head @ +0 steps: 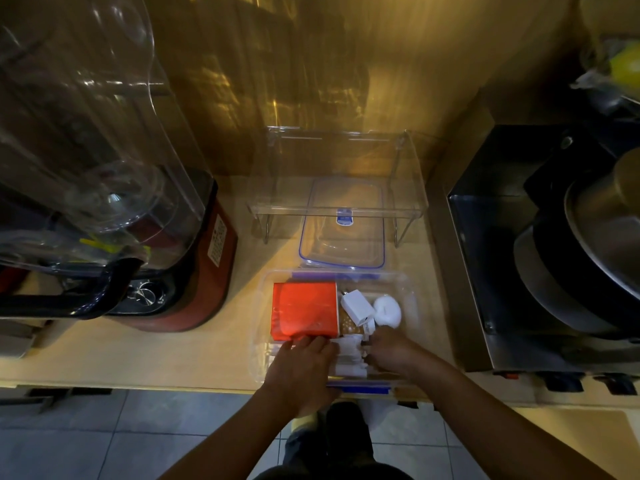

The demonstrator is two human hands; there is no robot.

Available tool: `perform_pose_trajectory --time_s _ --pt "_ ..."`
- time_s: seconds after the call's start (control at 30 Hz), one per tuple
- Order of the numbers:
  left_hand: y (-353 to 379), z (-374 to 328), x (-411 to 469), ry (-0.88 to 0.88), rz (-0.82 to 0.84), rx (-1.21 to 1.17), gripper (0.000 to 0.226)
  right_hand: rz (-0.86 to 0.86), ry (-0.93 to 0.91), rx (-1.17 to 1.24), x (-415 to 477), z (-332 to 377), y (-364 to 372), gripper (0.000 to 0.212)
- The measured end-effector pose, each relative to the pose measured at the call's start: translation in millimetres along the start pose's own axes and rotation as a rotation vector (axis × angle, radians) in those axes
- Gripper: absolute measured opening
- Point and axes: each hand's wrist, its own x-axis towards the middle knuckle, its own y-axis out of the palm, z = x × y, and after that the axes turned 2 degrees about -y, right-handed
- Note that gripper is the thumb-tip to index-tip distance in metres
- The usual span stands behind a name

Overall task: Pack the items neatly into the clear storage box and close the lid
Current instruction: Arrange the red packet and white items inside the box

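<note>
The clear plastic storage box sits open at the counter edge, its blue-rimmed lid lying behind it. Inside, the left hand lies flat by the red rectangular packet; the right hand curls around small white items, grip unclear.

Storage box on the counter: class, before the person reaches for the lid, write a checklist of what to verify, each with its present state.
1. Lid within reach: ok, it lies flat on the counter just behind the clear storage box.
2. Red packet lying flat: ok, in the box's left half.
3. White adapter and round white item inside the walls: ok.
4. Small white pieces at the near end settled: not ok, both hands are in among them.
5. Left hand and right hand clear of the rim: not ok.
6. Contents below rim height: cannot tell.
</note>
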Motion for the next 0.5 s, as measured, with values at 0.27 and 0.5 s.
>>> perform_pose_trajectory --time_s 0.27,0.5 --pt "-4 0 1 -0.024 0.063 -0.009 0.067 0.034 0.006 -0.012 4 4 -6 0.019" --pt "-5 1 0 -0.012 0.044 0.000 0.062 0.105 -0.090 -0.225 -1 2 -2 0.025"
